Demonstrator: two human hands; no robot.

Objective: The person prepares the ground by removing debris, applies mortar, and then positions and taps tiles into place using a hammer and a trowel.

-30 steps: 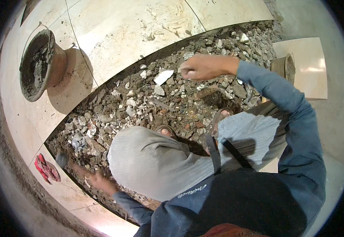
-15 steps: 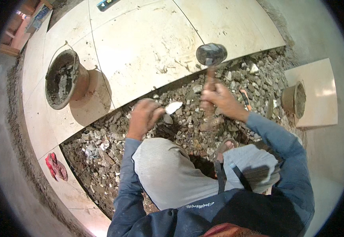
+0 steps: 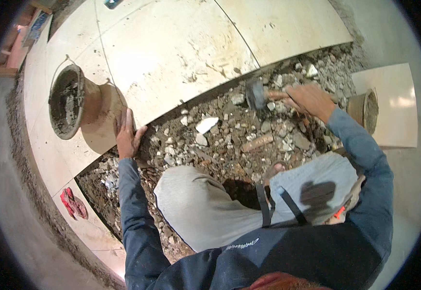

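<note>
My right hand grips the wooden handle of a mallet with a dark head. The mallet lies sideways low over the rubble, its head pointing left, close to the edge of the laid tiles. Against the tile edge on the left, my left hand rests with its fingers stretched out, holding nothing. Between my hands is the rubble bed, with a white shard and a brownish stick-like piece on it. Large cream floor tiles border the far side of the bed.
A mortar bucket with a wire handle stands on the tiles left of my left hand. Another bucket is at right by a loose tile. A red-and-grey cloth item lies on the left tiles. Grey walls rise on both sides.
The mallet has come off the tile edge, down and right over the rubble, its head swinging from upward to leftward. My left hand has moved left onto the tile edge, its fingers straightening.
</note>
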